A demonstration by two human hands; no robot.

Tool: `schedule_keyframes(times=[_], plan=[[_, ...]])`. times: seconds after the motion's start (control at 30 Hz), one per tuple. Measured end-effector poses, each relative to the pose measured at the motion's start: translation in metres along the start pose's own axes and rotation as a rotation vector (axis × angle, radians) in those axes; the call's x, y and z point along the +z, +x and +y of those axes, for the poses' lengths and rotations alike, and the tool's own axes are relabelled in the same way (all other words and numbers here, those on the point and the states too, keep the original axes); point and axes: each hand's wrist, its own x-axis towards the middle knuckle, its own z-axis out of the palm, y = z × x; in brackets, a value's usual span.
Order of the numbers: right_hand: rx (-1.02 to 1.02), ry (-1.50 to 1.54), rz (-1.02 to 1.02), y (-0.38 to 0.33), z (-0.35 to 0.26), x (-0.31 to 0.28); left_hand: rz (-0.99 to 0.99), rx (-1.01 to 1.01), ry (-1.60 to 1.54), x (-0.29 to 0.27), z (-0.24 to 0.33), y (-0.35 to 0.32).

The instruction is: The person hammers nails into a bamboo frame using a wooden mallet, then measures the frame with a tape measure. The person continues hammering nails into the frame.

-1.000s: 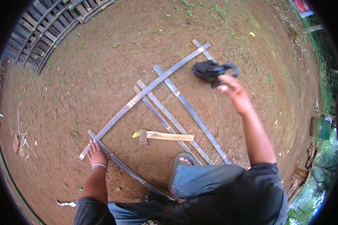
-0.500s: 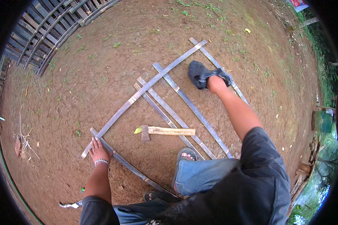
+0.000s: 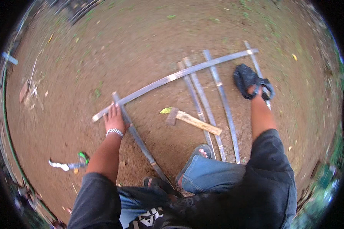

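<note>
My left hand (image 3: pixel 115 118) lies with its fingers stretched over the near-left joint, where a long grey bamboo slat (image 3: pixel 170 78) crosses a left slat (image 3: pixel 139 143). A black plastic bag (image 3: pixel 245 79) hangs about my right hand (image 3: pixel 255 91) and hides most of its fingers. That hand is low beside the far-right slat (image 3: pixel 255 63), partly covering it. Three more slats, among them a middle slat (image 3: pixel 222 97), run under the long one toward me. Between my hands an axe (image 3: pixel 197 121) with a pale wooden handle lies on the ground, its handle end over two slats.
My sandalled foot (image 3: pixel 203 150) stands close to the near slat ends. Left of my forearm lies a curved white-and-grey tool (image 3: pixel 67 165) with a green part. A dark slatted panel (image 3: pixel 82 11) is at the far left, and a green hose (image 3: pixel 10 133) runs along the left edge.
The view has turned, so the slats and axe appear rotated and shifted right. My left hand stays at the same joint; the bag stays with my right hand near the far-right slat.
</note>
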Motion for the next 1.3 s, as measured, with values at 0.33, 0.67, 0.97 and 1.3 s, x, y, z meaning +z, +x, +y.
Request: schedule_keyframes(times=[0.33,0.67,0.97,1.3], plan=[[-0.284,-0.379,0.202,-0.007,0.059,-0.046,0.057,0.073,-0.100,-0.001,0.007,-0.002],[-0.264,0.406,0.203,-0.177,0.050,-0.160,0.123,0.129,-0.181,0.011,-0.015,-0.007],[-0.773,1.000,-0.186,-0.289,-0.150,-0.257,0.223,0.130,-0.400,0.023,-0.019,-0.009],[-0.908,1.252,-0.346,-0.319,-0.370,-0.214,0.475,0.085,-0.702,0.033,-0.003,-0.021]])
